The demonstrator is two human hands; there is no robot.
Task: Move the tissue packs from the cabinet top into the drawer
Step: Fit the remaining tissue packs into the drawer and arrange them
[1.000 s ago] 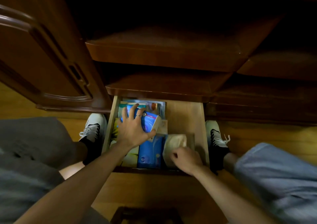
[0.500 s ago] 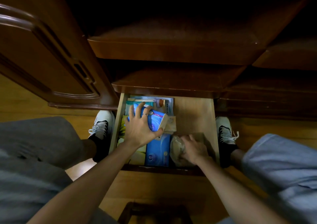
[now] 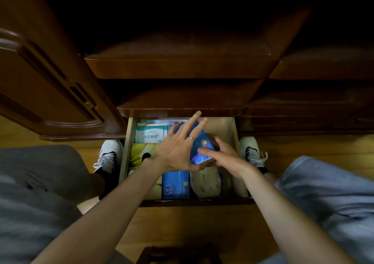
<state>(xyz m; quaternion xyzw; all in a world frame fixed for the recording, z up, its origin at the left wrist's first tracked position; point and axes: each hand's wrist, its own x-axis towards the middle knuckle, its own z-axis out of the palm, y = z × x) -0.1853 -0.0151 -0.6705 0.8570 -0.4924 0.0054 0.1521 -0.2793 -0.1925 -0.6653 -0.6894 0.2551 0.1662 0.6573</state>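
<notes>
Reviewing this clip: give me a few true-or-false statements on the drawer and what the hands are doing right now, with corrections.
1. The drawer is open. True.
2. Both hands are on the tilted blue pack. True: left hand and right hand hold it between them.
3. The drawer holds nothing else. False: a flat blue pack, a beige pack, a yellow pack and a white-teal pack lie inside.
4. The left hand wears a glove. False: it is bare, with a ring.

Legible text: none with certainty; white-and-teal tissue pack (image 3: 151, 134) at the back left of the drawer (image 3: 129, 142) carries a line of teal characters, too blurred to read; other packs' print indistinct.
</notes>
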